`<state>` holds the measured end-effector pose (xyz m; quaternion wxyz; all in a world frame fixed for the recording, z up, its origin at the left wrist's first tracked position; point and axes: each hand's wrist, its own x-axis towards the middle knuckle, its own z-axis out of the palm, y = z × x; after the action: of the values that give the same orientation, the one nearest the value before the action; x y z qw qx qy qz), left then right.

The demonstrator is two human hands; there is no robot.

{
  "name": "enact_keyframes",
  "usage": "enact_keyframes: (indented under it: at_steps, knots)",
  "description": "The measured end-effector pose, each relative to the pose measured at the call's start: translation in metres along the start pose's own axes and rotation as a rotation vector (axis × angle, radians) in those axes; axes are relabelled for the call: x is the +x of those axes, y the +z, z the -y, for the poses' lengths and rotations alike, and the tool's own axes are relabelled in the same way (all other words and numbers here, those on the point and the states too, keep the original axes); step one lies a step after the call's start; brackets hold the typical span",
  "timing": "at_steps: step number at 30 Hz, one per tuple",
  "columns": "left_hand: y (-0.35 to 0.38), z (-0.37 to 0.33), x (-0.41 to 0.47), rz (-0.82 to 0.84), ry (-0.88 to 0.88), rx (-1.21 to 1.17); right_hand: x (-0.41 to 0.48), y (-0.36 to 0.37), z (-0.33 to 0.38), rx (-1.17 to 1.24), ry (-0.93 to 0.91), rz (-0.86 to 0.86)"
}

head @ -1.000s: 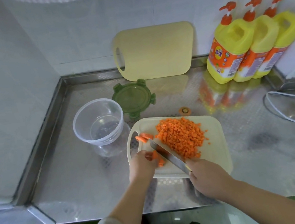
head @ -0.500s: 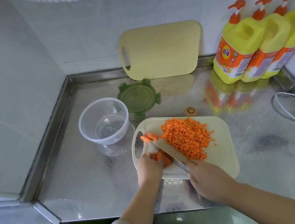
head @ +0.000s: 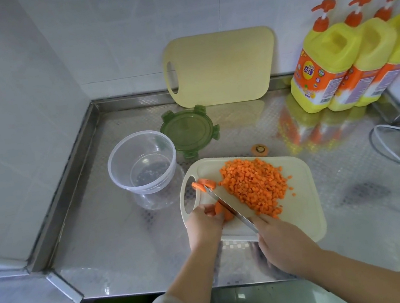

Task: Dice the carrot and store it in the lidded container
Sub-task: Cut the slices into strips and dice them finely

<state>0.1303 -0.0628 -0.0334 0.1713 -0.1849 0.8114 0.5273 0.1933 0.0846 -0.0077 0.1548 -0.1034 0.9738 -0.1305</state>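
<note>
- Left hand [head: 203, 221]: fingers curled, pinning a carrot piece [head: 224, 212] to the near left part of the white cutting board [head: 304, 203].
- Right hand [head: 281, 245]: wrapped around the handle of the knife [head: 230, 207]; blade runs diagonally, just right of the carrot piece.
- Diced carrot [head: 255, 187]: heaped mid-board, touching the blade's right side.
- Carrot slices [head: 205, 184]: beside the board's handle hole, at the blade tip.
- Clear container [head: 141, 162]: uncovered, left of the board on the steel counter [head: 118, 234]; green lid [head: 189, 131] lies flat just behind it.
- Carrot end [head: 259, 149]: on the counter behind the board.
- Second cutting board [head: 220, 67] leans against the wall; three detergent bottles [head: 328, 66] stand at right.
</note>
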Motion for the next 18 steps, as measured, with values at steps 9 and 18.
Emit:
enact_keyframes:
  at_steps: [9,18]
  knots:
    - [-0.004,0.000,0.003,0.003,-0.038,0.009,-0.002,-0.012,0.000,0.117,0.065,-0.014]
    - [-0.006,0.000,0.005,-0.027,-0.079,-0.010,-0.007,-0.016,0.022,0.057,0.123,-0.027]
